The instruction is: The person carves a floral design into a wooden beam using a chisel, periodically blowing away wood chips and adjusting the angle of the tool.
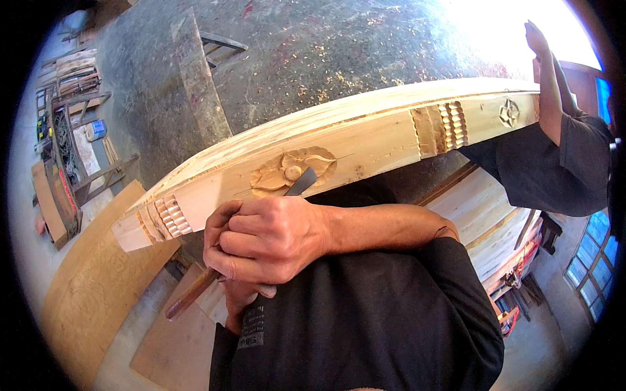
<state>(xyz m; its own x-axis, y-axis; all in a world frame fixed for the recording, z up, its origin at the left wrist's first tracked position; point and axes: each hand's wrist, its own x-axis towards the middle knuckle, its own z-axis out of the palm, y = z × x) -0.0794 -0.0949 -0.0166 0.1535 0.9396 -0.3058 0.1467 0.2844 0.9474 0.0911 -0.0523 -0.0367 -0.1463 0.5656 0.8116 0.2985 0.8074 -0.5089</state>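
A long pale wooden beam [385, 133] runs across the view from lower left to upper right. It bears a carved flower [287, 171], ribbed carving near both ends and a small star motif [508, 113]. My right hand [261, 238] is closed around a chisel with a brown wooden handle [189, 296]. The chisel's dark blade [302, 182] rests on the lower edge of the flower. My left hand [238, 300] sits under the right one, mostly hidden, wrapped about the same handle.
Another person in dark clothes [554, 163] stands at the beam's far right end with a hand [536, 39] raised. Stacked pale planks [495, 225] lie at right, a wide board [91, 287] at lower left. Metal frames [65, 143] stand at left. Shavings litter the floor [313, 45].
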